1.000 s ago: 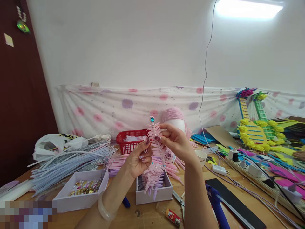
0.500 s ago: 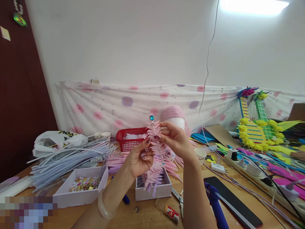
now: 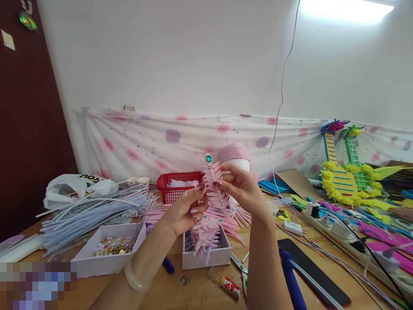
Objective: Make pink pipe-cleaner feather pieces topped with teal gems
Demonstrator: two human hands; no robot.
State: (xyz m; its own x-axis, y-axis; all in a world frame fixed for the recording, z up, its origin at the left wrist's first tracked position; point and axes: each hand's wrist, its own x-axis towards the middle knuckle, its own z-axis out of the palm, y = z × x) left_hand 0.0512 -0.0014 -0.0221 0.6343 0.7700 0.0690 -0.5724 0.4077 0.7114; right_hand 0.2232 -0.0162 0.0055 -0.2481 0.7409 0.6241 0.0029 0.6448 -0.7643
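Reading the clock around the held pink leafy piece [image 3: 211, 196] and starting nearest: seeing a blue glue gun [image 3: 292, 280] lying between four and five o'clock, a red-labelled lighter [image 3: 230, 286] between five and six, and scissors [image 3: 239, 263] at five. Finding a white box [image 3: 106, 265] of gold and coloured gems [image 3: 112, 247] at eight, and a second white box [image 3: 223, 259] at six, with a pink-and-lilac cluster [image 3: 204, 234] showing over it. Holding the piece upright at the dial's centre, with its blue gem [image 3: 209, 158] pointing to twelve. Pinching its left edge between thumb and fingertip of the left hand [image 3: 185, 211], with the other fingers curled below; pinching its right side between thumb and fingers of the right hand [image 3: 240, 187]. Farther off, seeing pale pipe cleaners [image 3: 87, 221] between eight and nine, a red basket [image 3: 171, 196] at nine, and a pink yarn cone [image 3: 235, 154] between one and two. Noticing two flower-trimmed guitar-shaped crafts [image 3: 343, 181] at three. Farthest, facing a spotted sheet [image 3: 193, 137] at twelve, along the wall [image 3: 180, 56].
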